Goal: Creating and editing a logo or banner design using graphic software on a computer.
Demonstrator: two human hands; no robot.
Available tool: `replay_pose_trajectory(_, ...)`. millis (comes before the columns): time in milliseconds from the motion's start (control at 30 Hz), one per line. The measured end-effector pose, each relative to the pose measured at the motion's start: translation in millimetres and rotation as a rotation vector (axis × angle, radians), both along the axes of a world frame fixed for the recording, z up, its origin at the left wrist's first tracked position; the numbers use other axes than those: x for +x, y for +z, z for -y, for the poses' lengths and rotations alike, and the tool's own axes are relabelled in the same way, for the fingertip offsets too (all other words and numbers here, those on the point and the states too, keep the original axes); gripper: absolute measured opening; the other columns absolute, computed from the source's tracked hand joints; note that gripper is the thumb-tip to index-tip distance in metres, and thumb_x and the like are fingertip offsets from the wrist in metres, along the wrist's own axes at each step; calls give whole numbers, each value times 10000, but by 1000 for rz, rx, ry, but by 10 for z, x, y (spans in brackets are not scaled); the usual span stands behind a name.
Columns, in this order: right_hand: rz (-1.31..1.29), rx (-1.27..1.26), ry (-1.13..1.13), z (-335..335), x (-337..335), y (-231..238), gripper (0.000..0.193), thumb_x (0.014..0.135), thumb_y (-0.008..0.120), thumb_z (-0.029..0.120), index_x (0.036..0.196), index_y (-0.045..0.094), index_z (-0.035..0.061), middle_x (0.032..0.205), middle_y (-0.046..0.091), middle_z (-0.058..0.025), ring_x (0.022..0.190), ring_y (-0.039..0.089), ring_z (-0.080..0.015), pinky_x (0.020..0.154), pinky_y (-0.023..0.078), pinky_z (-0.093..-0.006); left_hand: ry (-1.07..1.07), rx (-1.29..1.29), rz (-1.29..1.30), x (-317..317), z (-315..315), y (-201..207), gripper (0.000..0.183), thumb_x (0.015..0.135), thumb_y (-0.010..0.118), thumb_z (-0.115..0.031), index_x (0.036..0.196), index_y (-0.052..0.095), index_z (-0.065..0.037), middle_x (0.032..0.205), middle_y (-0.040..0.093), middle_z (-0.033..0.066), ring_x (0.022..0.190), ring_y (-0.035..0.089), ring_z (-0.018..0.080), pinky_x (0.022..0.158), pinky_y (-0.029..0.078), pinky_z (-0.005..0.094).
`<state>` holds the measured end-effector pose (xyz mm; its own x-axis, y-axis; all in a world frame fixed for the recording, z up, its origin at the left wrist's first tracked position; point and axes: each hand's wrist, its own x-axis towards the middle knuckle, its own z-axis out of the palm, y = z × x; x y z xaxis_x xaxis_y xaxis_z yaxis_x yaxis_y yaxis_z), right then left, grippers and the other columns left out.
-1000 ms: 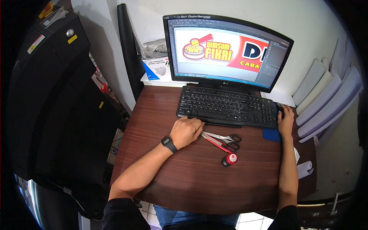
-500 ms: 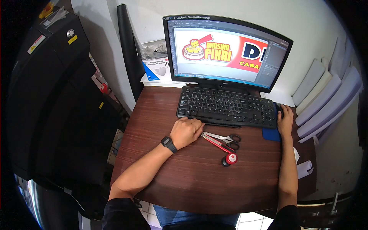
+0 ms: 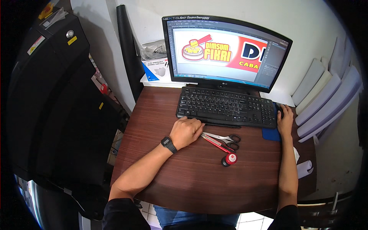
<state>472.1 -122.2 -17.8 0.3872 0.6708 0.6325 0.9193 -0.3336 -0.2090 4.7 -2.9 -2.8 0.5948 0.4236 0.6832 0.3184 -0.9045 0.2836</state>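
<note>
My left hand (image 3: 186, 131) rests on the desk in a loose fist, knuckles up, against the front left edge of the black keyboard (image 3: 226, 106). A black digital watch (image 3: 168, 144) is on that wrist. Beside its knuckles lie scissors (image 3: 222, 137) with black handles and a slim red tool (image 3: 216, 143), their tips close to the fist. A small round red-and-black stamp (image 3: 229, 159) stands just nearer. At the right, my right hand (image 3: 285, 119) is curved over a dark computer mouse (image 3: 280, 111), mostly hidden under the fingers, on a blue mouse pad (image 3: 270, 133).
A monitor (image 3: 226, 50) showing a graphics program stands behind the keyboard. A face mask box (image 3: 157, 69) is at its left. Paper rolls (image 3: 320, 96) lean at the right, and a large black machine (image 3: 50, 96) stands left of the brown desk (image 3: 184, 184).
</note>
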Motion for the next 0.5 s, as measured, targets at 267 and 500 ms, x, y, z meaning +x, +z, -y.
replay_pose_trajectory(267, -62, 52, -24, 32, -184, 122, 449, 909, 648, 164, 1346, 613, 68, 1396, 573, -202, 1296, 532, -398, 1103, 417, -500, 319, -32, -67, -29, 24, 90, 361, 856, 752, -230, 1130, 640, -23, 1022, 606, 116, 979, 555, 303, 818, 414, 414)
replay_pose_trajectory(500, -74, 106, 223, 61, -78, 112, 620, 738, 621, 137, 1350, 575, 45, 1376, 578, -220, 1342, 489, -410, 1146, 355, -494, 370, -38, -93, 34, 52, 108, 448, 874, 734, -229, 1233, 586, -7, 1104, 581, 159, 1044, 553, 350, 878, 440, 448)
